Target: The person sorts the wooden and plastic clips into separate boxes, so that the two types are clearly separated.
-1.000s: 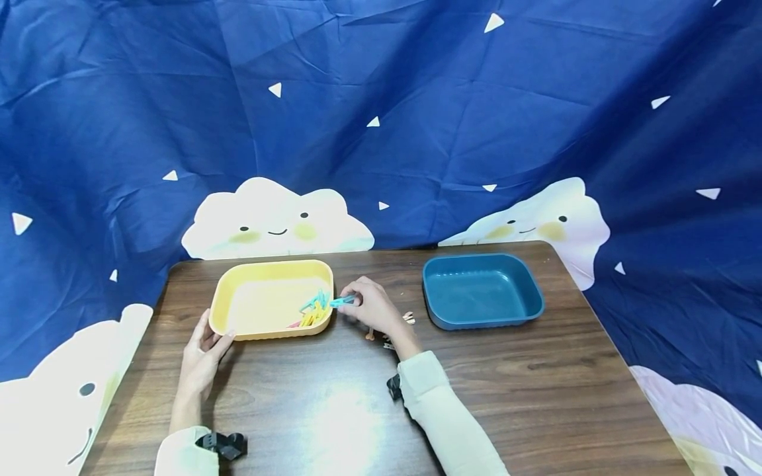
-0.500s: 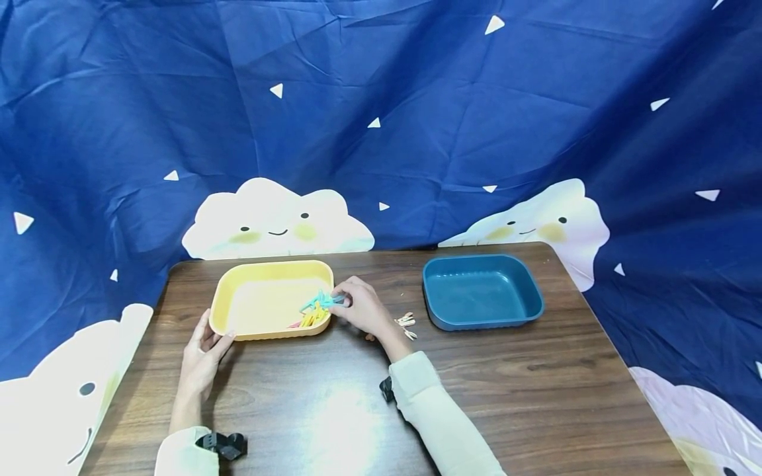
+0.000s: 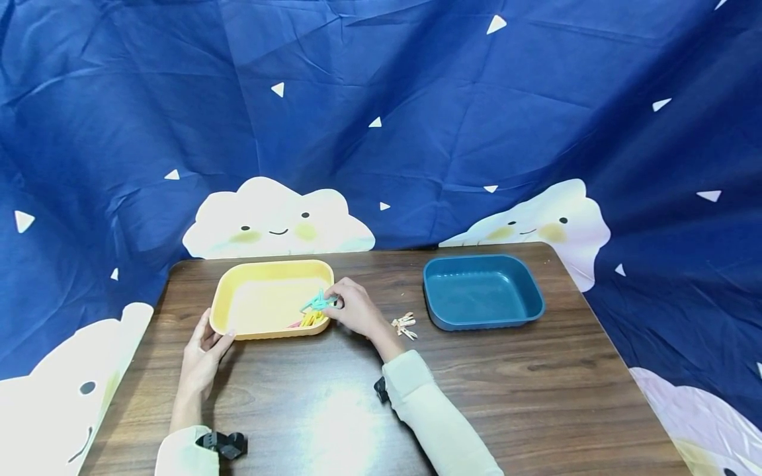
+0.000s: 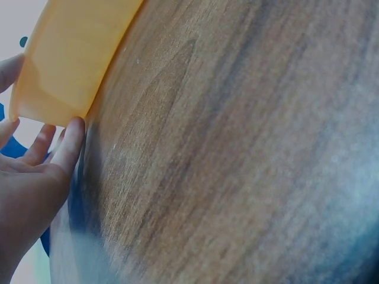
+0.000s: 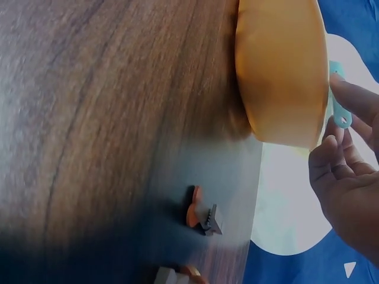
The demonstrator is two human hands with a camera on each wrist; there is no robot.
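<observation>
A yellow tray (image 3: 262,266) sits on the left of the table, with turquoise, yellow and pink clothespins (image 3: 311,318) heaped in its right front corner. My left hand (image 3: 200,360) holds the tray's left front corner, fingers along the side and thumb at the front. My right hand (image 3: 355,307) is at the right rim, pinching a turquoise clothespin (image 5: 342,112) between thumb and fingers. In the head view its fingers partly hide that clothespin. Pale wooden clothespins (image 3: 405,324) lie on the table just right of this hand.
A blue tray (image 3: 483,324) stands to the right on the brown wooden table (image 3: 536,396). One small orange-brown clip (image 5: 198,210) lies near the yellow tray in the right wrist view. Behind the table hangs a blue cloth (image 3: 417,132) with clouds.
My right hand has moved left to the yellow tray's rim, bringing the turquoise clothespin over the heap. More of the wooden clothespins now show. The left hand stays in place.
</observation>
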